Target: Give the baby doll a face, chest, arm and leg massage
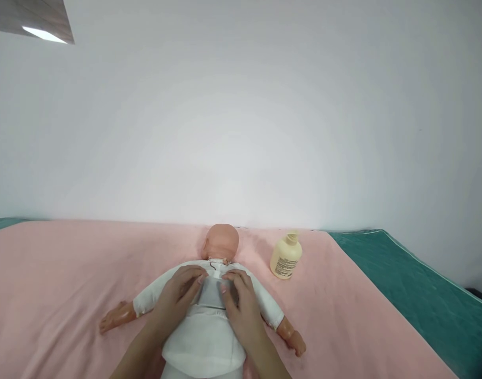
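A baby doll [205, 342] with a white cloth body lies with its arms spread and the back of its bare head upward. Across its upper back is a greyish, thin sheet-like piece [211, 292]. My left hand [181, 292] rests at the left edge of this piece, thumb and fingers bent together on it. On the opposite edge, my right hand [241, 297] has its thumb and fingers closed in the same way. Parts of the piece's edges are hidden under both hands.
A pale yellow bottle [286, 257] stands right of the doll's head. Pink cloth [343, 316] lies beneath both, over a green surface [434, 295] showing at the right. A white wall [241, 116] rises behind.
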A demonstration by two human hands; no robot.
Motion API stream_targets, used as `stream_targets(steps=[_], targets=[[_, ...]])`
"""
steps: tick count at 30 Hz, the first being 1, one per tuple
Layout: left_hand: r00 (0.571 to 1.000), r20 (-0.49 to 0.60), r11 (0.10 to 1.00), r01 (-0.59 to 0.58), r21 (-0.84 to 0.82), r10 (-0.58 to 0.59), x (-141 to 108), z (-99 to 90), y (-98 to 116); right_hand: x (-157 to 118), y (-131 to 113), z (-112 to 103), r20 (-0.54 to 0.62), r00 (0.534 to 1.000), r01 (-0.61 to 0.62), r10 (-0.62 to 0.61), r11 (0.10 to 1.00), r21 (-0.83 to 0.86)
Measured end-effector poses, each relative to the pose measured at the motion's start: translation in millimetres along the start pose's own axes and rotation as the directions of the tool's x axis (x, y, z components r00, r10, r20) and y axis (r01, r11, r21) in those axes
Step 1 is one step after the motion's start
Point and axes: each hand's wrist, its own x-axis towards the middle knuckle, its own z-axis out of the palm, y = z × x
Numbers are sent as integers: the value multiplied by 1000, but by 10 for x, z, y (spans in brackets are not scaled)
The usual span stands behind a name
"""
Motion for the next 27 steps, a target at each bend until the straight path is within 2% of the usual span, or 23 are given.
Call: stream_targets(steps=[6,9,14,19,27], targets=[[995,101,994,-32,102,22,16,75,-71,13,26,-1,134,991,4,2,999,-48],[994,102,989,-56,139,42,18,94,-42,30,19,-16,164,986,-10,19,998,-58],[993,98,981,-87,172,71,3,98,-3,21,40,-2,155,988,4,5,998,-60],[995,74,976,-85,199,71,1,129,-106,-10,81,36,112,994,18,-12,998,-56],[992,114,973,-86,216,63,12,135,-144,-3,71,13,171,985,-14,26,997,-70]])
